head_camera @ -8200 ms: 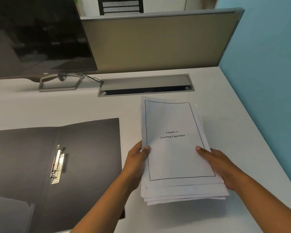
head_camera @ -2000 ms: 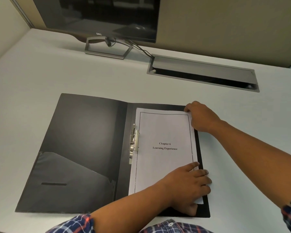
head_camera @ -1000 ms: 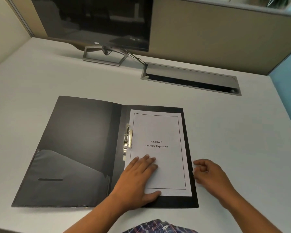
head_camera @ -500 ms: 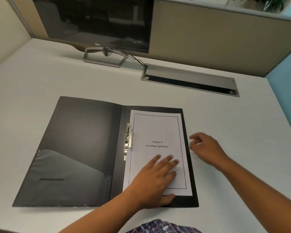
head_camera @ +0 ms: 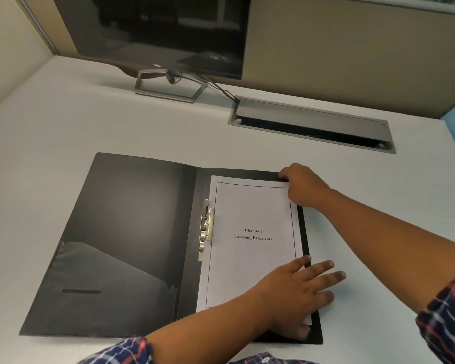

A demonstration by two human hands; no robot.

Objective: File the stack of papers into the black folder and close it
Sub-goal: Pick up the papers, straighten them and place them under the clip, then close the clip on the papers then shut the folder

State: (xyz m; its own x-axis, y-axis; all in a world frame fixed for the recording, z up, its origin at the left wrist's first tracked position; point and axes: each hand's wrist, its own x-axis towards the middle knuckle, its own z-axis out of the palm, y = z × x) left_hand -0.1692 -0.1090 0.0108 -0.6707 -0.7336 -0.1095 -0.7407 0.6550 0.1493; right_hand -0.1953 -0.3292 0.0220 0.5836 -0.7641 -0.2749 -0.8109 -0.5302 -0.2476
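The black folder (head_camera: 132, 232) lies open flat on the white desk, with an empty pocket on its left half. The stack of papers (head_camera: 252, 258), its top sheet titled "Chapter 6 Learning Experience", rests on the right half, its left edge under the metal clip (head_camera: 206, 227) at the spine. My left hand (head_camera: 297, 292) lies flat on the stack's lower right corner, fingers spread out past the folder's right edge. My right hand (head_camera: 304, 186) is curled over the folder's top right corner, hiding the corner of the papers.
A dark monitor (head_camera: 155, 30) on a metal stand (head_camera: 168, 86) is at the back left, its cable running into a grey cable tray (head_camera: 310, 124) set into the desk. A beige partition (head_camera: 352, 48) closes off the back.
My right hand has moved from beside the folder's right edge up to its top right corner. My left hand slid right, toward the stack's lower right corner.
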